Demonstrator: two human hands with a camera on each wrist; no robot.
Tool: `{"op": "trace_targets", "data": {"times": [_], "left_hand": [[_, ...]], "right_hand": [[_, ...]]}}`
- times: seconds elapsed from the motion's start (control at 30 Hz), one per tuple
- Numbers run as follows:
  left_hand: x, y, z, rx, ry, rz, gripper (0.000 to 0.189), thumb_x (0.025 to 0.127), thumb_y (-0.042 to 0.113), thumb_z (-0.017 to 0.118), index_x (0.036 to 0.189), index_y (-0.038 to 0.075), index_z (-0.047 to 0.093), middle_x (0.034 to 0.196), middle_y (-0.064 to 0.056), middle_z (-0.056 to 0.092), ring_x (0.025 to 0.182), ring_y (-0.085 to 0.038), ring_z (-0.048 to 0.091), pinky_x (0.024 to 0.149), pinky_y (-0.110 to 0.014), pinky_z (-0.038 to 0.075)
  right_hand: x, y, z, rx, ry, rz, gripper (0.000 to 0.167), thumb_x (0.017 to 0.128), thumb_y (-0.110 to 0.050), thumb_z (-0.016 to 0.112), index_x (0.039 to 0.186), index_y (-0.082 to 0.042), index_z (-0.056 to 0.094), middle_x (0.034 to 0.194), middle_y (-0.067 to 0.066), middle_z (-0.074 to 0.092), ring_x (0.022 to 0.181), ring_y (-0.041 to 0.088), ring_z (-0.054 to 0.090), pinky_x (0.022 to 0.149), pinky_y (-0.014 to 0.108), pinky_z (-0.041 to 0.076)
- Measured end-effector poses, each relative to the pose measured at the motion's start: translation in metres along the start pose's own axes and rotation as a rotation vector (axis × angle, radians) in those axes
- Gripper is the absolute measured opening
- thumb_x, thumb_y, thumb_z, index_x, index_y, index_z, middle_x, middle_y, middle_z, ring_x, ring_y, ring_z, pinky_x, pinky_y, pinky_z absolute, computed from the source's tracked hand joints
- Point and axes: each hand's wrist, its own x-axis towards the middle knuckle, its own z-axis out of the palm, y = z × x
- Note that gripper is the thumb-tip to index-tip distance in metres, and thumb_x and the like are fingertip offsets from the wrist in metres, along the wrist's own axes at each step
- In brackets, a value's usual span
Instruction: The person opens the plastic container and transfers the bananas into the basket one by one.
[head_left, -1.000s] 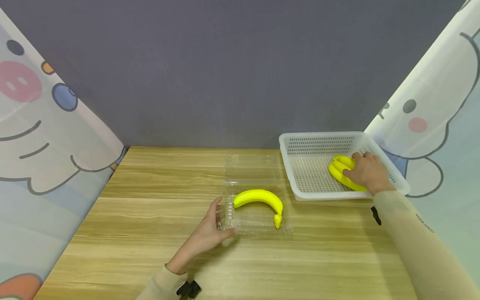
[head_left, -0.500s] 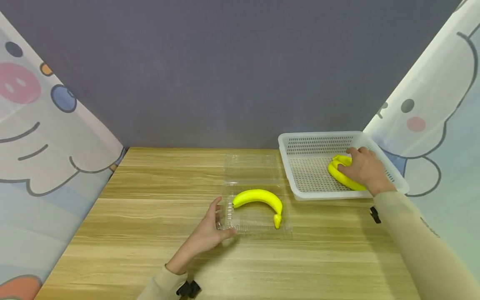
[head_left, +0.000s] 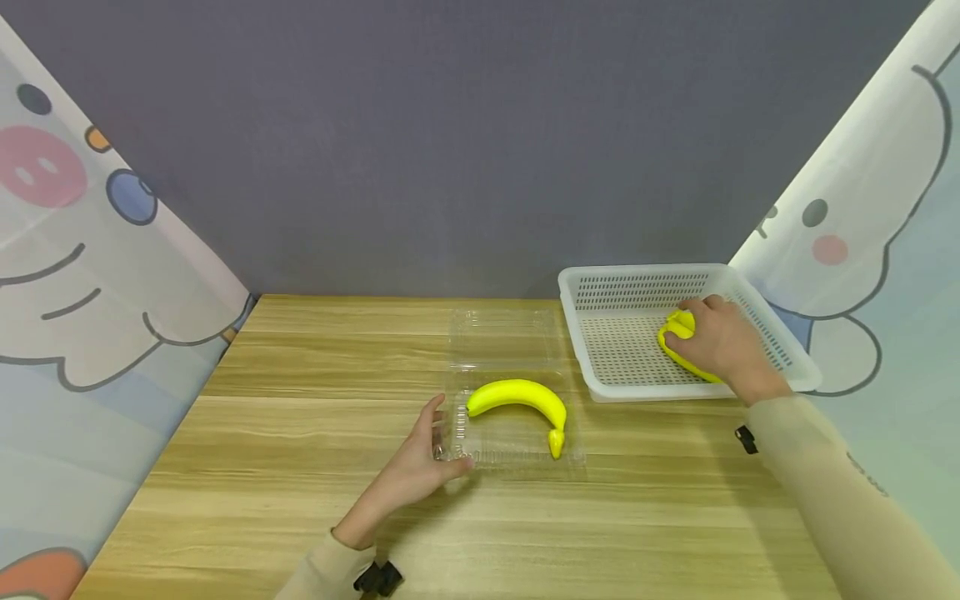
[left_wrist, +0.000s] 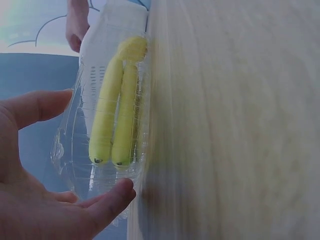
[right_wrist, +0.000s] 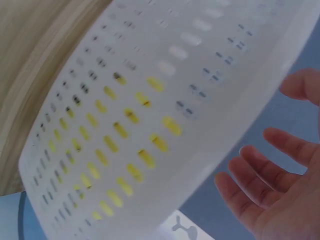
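A clear plastic clamshell container (head_left: pixel 506 442) lies on the table with its lid laid back. Inside is a bunch of bananas (head_left: pixel 517 392); the left wrist view shows two bananas (left_wrist: pixel 107 117) joined at the stem. My left hand (head_left: pixel 412 467) holds the container's near left corner, thumb along the front and fingers at the left side. In a white perforated basket (head_left: pixel 618 346), another yellow bunch of bananas (head_left: pixel 678 322) is partly hidden by my right hand (head_left: pixel 723 337). That hand hovers over it, and in the right wrist view its fingers (right_wrist: pixel 287 145) are spread, loosely bent, gripping nothing visible.
The wooden table (head_left: pixel 300 400) ends at a dark grey partition (head_left: pixel 480 150). Cartoon-printed curtains (head_left: pixel 847 275) flank it on both sides. The basket's raised rim (head_left: pixel 667 392) stands to the right of the container.
My right hand has shifted slightly left over the bananas in the basket and covers more of them. My left hand and the container have stayed put.
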Motion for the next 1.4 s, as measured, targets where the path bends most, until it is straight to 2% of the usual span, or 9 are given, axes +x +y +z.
{"op": "trace_targets", "data": {"times": [0.37, 0.57, 0.67, 0.8, 0.9, 1.03, 1.3, 1.4], "left_hand": [[0.001, -0.001, -0.001, 0.006, -0.004, 0.002, 0.107, 0.084, 0.026, 0.085, 0.162, 0.013, 0.013, 0.155, -0.024, 0.034, 0.135, -0.046, 0.044, 0.107, -0.060, 0.041], [0.002, 0.001, 0.000, 0.009, -0.009, 0.007, 0.107, 0.084, 0.025, 0.084, 0.162, 0.013, 0.012, 0.155, -0.024, 0.033, 0.135, -0.046, 0.044, 0.106, -0.060, 0.042], [0.002, 0.001, 0.000, 0.016, -0.006, 0.006, 0.107, 0.084, 0.025, 0.084, 0.162, 0.012, 0.012, 0.155, -0.024, 0.033, 0.134, -0.046, 0.045, 0.106, -0.060, 0.042], [0.002, 0.002, 0.000, 0.022, -0.004, 0.005, 0.107, 0.084, 0.026, 0.084, 0.162, 0.011, 0.012, 0.155, -0.025, 0.034, 0.133, -0.045, 0.045, 0.105, -0.060, 0.042], [0.003, 0.002, -0.001, 0.026, -0.003, 0.007, 0.107, 0.084, 0.026, 0.084, 0.162, 0.010, 0.012, 0.154, -0.025, 0.034, 0.133, -0.046, 0.045, 0.105, -0.060, 0.043], [0.003, 0.002, -0.001, 0.039, -0.002, 0.007, 0.107, 0.084, 0.027, 0.084, 0.162, 0.010, 0.012, 0.154, -0.025, 0.035, 0.132, -0.045, 0.046, 0.104, -0.060, 0.043], [0.002, 0.001, 0.000, 0.043, -0.001, 0.004, 0.107, 0.084, 0.027, 0.084, 0.162, 0.011, 0.012, 0.154, -0.025, 0.035, 0.132, -0.045, 0.046, 0.103, -0.061, 0.044], [0.001, 0.001, 0.001, 0.044, -0.003, 0.003, 0.107, 0.084, 0.027, 0.084, 0.162, 0.012, 0.012, 0.154, -0.025, 0.035, 0.133, -0.046, 0.046, 0.103, -0.061, 0.044]], "right_hand": [[-0.009, -0.026, -0.005, 0.012, 0.062, -0.113, 0.054, 0.093, -0.032, 0.065, 0.130, 0.006, 0.058, 0.130, 0.036, 0.051, 0.118, 0.057, 0.045, 0.091, 0.071, 0.042], [-0.017, -0.036, -0.008, 0.023, 0.131, -0.200, 0.049, 0.090, -0.027, 0.069, 0.125, 0.007, 0.062, 0.120, 0.033, 0.059, 0.109, 0.053, 0.053, 0.089, 0.066, 0.045], [-0.020, -0.042, -0.008, 0.031, 0.134, -0.228, 0.049, 0.090, -0.027, 0.070, 0.125, 0.006, 0.063, 0.119, 0.031, 0.060, 0.108, 0.051, 0.054, 0.090, 0.064, 0.045], [-0.024, -0.050, -0.010, 0.043, 0.125, -0.241, 0.048, 0.089, -0.026, 0.071, 0.125, 0.005, 0.063, 0.122, 0.030, 0.058, 0.115, 0.049, 0.051, 0.094, 0.065, 0.043], [-0.027, -0.056, -0.010, 0.039, 0.131, -0.243, 0.048, 0.089, -0.027, 0.071, 0.124, 0.003, 0.063, 0.123, 0.029, 0.058, 0.116, 0.048, 0.050, 0.089, 0.065, 0.046], [-0.030, -0.063, -0.010, 0.032, 0.140, -0.250, 0.048, 0.088, -0.029, 0.071, 0.125, 0.001, 0.063, 0.123, 0.027, 0.057, 0.114, 0.047, 0.052, 0.080, 0.065, 0.050], [-0.035, -0.076, -0.006, 0.029, 0.204, -0.312, 0.047, 0.084, -0.027, 0.074, 0.120, 0.001, 0.065, 0.110, 0.022, 0.059, 0.103, 0.042, 0.054, 0.074, 0.058, 0.052], [-0.037, -0.081, -0.004, 0.024, 0.216, -0.341, 0.046, 0.083, -0.026, 0.074, 0.119, 0.002, 0.066, 0.110, 0.022, 0.060, 0.104, 0.042, 0.054, 0.076, 0.057, 0.051]]}}
